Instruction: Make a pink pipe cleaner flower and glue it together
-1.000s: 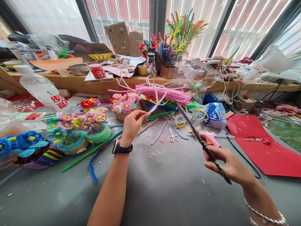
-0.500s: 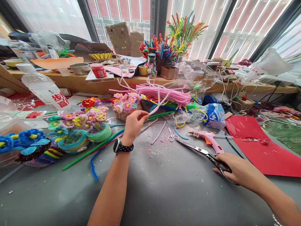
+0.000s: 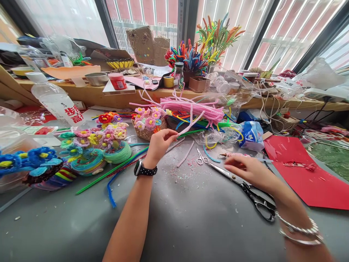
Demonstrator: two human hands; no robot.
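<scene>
My left hand (image 3: 163, 143), with a watch on its wrist, pinches light pink pipe cleaners (image 3: 188, 125) whose free ends spread up and to the right. Behind them lies a bundle of pink pipe cleaners (image 3: 201, 111). My right hand (image 3: 247, 169) is above the table with thumb and fingers apart and nothing between them. Below it, large black-handled scissors (image 3: 255, 198) lie on the table. Small scissors (image 3: 201, 157) rest beside their tips. A pink glue gun (image 3: 227, 155) is mostly hidden behind my right hand.
Pipe-cleaner flowers in baskets (image 3: 117, 153) stand at the left, near a slanted water bottle (image 3: 58, 103). Red sheets (image 3: 305, 174) lie at the right beside a blue tissue pack (image 3: 252, 134). A cluttered ledge (image 3: 152, 95) runs along the windows.
My right hand has let go of the large scissors and moved up and to the left, opening. My left hand still holds the pink pipe cleaners. The whole view has shifted slightly.
</scene>
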